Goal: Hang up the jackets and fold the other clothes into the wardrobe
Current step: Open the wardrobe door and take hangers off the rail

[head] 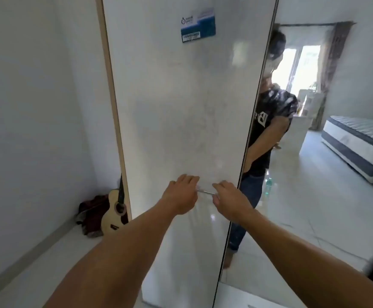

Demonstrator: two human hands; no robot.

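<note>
Both forearms stretched forward from the bottom edge, meeting at a slim metal handle on the white wardrobe door. Left hand over the handle's left end, fingers bent down onto it; right hand on the right end, fingers curled round the bar, thumb below. Both apparently gripping, though fingertips hidden behind the knuckles.

Step in hand, by the look of it: getting the wardrobe open or shut. Door closed or very nearly so, flush beside the mirrored door on the right. Next move likely a firm sideways slide or outward pull; hinged or sliding, cannot tell.

Wardrobe interior hidden entirely, so contents unknown. No jackets or loose clothes in sight near the hands. Blue and white sticker high on the door. Reflected in the mirror: a bare mattress, nothing visibly on it. Small guitar propped in the corner at left, dark cloth bundle behind it.
</note>
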